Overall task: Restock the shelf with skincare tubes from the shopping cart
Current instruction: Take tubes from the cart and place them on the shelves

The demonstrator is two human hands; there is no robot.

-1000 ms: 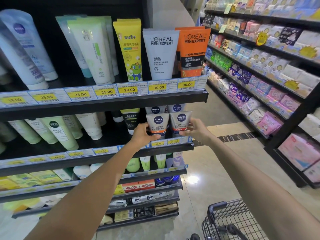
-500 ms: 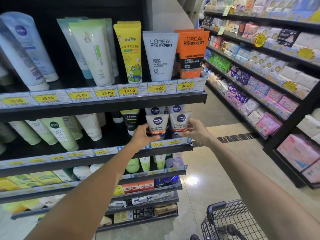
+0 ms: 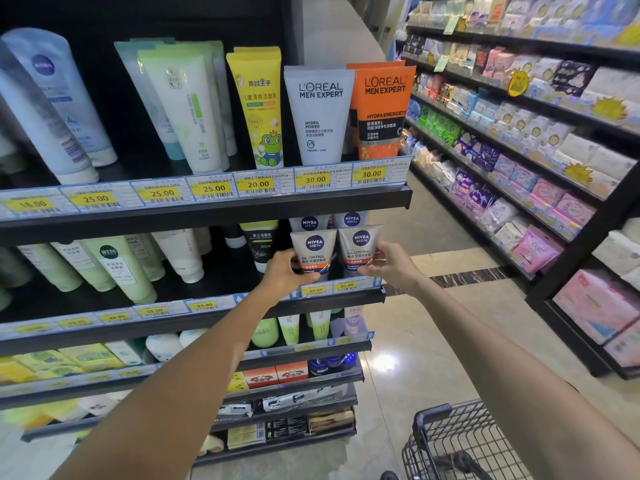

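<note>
Two grey Nivea Men Oil Control tubes stand side by side at the right end of the second shelf [image 3: 214,315]. My left hand [image 3: 285,271] grips the left tube [image 3: 313,249] near its base. My right hand [image 3: 389,268] holds the right tube [image 3: 360,245] at its lower right side. Behind them stand two more Nivea Men tubes [image 3: 310,222], mostly hidden. The black wire shopping cart [image 3: 460,441] is at the bottom right; its contents are out of view.
The top shelf [image 3: 242,207] carries L'Oreal Men Expert tubes [image 3: 318,112], a yellow frog tube [image 3: 258,105] and pale green and white tubes. Lower shelves hold more tubes and boxes. Across the tiled aisle, a dark rack [image 3: 519,174] holds soft packs.
Both hands stay on the two front Nivea tubes. The view has tilted up slightly, so everything sits a little lower in the frame.
</note>
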